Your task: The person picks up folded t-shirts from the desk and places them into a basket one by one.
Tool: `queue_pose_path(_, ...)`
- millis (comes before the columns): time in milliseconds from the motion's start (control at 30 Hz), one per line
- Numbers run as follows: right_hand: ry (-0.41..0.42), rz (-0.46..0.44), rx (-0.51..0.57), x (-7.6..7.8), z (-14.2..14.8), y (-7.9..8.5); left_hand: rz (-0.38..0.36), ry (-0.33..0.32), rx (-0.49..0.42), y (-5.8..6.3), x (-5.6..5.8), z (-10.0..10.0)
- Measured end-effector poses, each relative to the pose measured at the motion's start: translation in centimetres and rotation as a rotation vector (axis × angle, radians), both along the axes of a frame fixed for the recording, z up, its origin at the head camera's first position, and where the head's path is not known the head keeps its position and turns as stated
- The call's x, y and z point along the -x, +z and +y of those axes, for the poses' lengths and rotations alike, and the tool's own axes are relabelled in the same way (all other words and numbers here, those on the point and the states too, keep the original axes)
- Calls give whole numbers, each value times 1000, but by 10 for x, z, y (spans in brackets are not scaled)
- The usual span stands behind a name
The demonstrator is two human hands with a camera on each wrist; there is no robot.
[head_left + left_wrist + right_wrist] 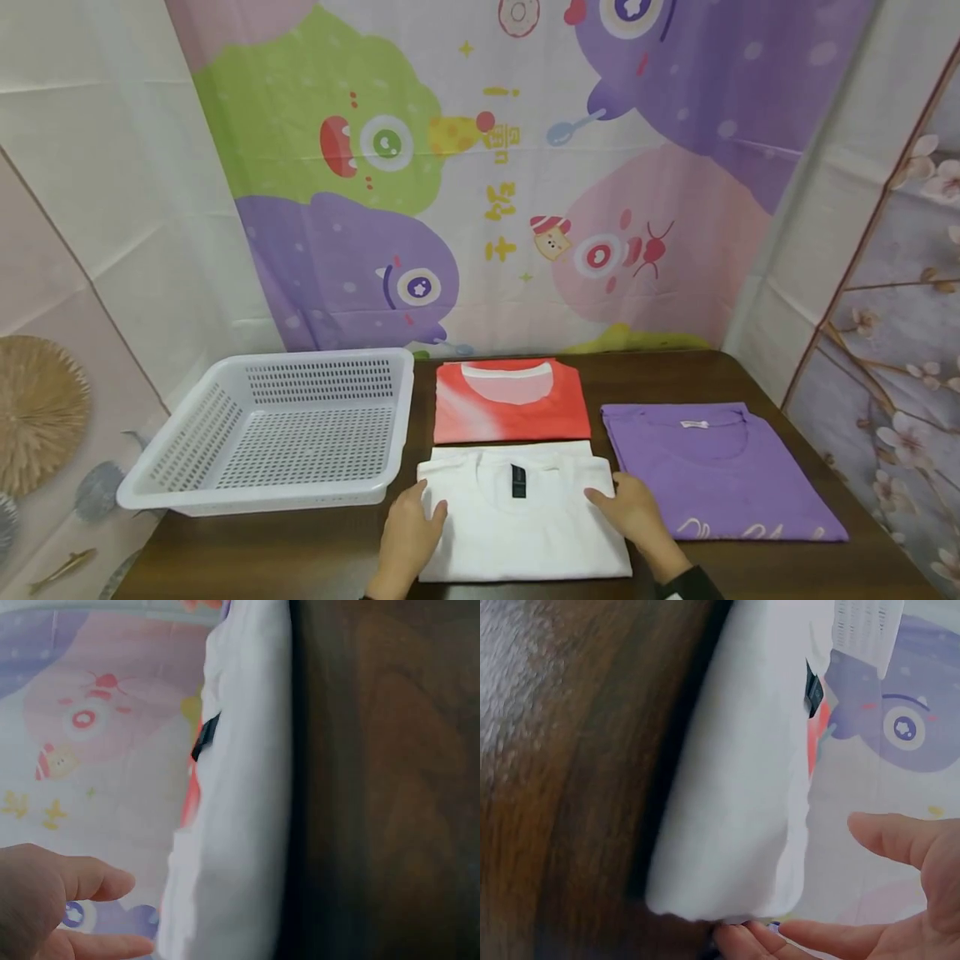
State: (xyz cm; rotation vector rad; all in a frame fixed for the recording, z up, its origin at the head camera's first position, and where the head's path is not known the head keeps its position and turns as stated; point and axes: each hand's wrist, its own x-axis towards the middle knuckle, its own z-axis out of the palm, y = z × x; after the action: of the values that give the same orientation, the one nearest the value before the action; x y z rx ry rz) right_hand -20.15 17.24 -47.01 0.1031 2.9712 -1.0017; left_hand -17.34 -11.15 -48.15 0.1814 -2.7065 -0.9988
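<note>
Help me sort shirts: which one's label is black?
The white shirt between left hand and right hand: its label is black; the purple shirt shows a pale one, the red shirt none.

A bare right hand (pixel 934 911), thumb apart, has its fingers at the lower end of a folded white fabric garment (pixel 727 795) with a black label (pixel 814 693). Left: dark-brown wooden tabletop (pixel 562 787). Right: pale curtain (pixel 855 795) printed with purple shapes.

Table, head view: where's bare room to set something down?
Bare table: front left, before the basket and left of the left hand; back right, behind the purple shirt and right of the red shirt. Crowded: around the white shirt, between left hand and right hand, red shirt close behind.
</note>
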Motion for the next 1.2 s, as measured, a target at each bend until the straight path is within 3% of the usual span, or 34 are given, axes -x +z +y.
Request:
queue_pose_path(200,-60,-38,80,4,0,-3,-13,79,-98,-10,6,-5)
queue_pose_path(500,-158,-138,294,11,0,-4,-137,134,-245,-7,13,-9)
queue_pose_path(700,-186,-178,451,13,-2,-9,-206,168,-279,-4,17,-8)
queue_pose_path(833,-191,-201,528,13,-2,-12,-212,168,-289,-4,18,-7)
queue_pose_path(967,-189,-209,526,11,0,-13,-191,152,-278,-7,15,-6)
queue_pose_path(1200,-163,-180,424,9,2,-11,-192,122,-282,-10,12,-9)
